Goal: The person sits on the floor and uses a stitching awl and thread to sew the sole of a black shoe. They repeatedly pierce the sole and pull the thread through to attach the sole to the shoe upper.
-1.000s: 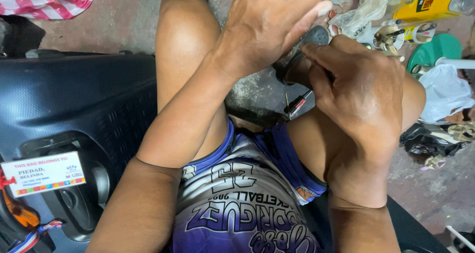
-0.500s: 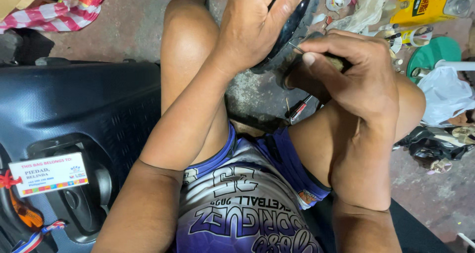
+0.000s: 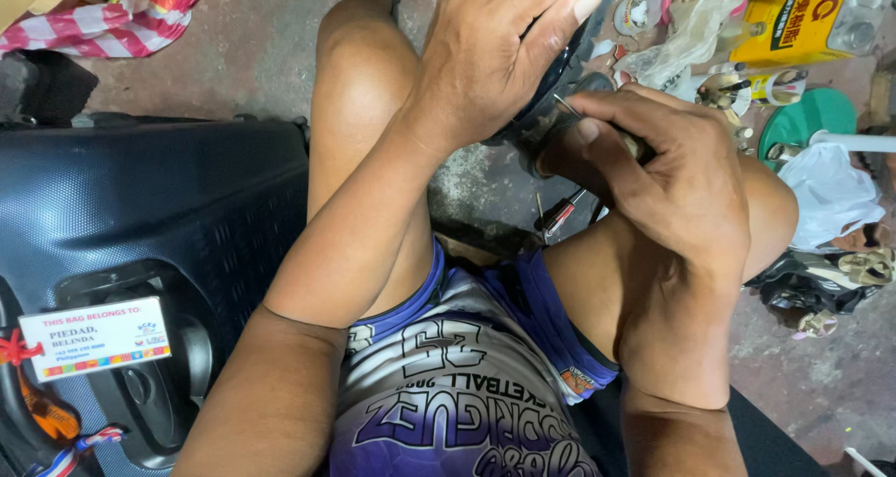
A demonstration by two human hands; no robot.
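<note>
left hand point(image 3: 495, 62) shifted over dark round part point(image 3: 560, 85), right hand point(image 3: 672, 183) moved closer beneath

The person wears a sleeveless purple-and-white basketball jersey point(image 3: 448, 393) of shiny fabric, printed with dark block lettering and numerals outlined in white. Purple shorts with white trim point(image 3: 551, 328) cover the upper thighs. Both arms, the left hand point(image 3: 495, 57), the right hand point(image 3: 672, 178) and the knees are bare.
</note>
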